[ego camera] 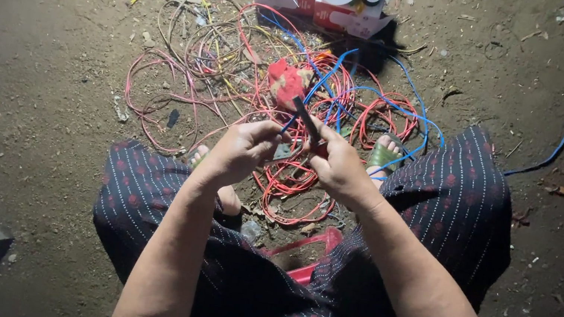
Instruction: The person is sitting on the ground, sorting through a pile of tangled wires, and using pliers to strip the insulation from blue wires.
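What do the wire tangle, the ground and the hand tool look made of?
Wires: thin cores in glossy plastic insulation, red, blue, yellow; they coil springily.
Ground: dry packed earth, matte, gritty with pebbles and twigs.
Tool, held in the right hand beside the left hand: dark, slim, probably metal; too small to tell.

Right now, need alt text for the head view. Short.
Seen from above, a seated person's left hand and right hand meet over a dark, narrow hand tool, above a tangle of red, blue and yellow wires on bare dirt ground. Small cardboard boxes sit beyond.
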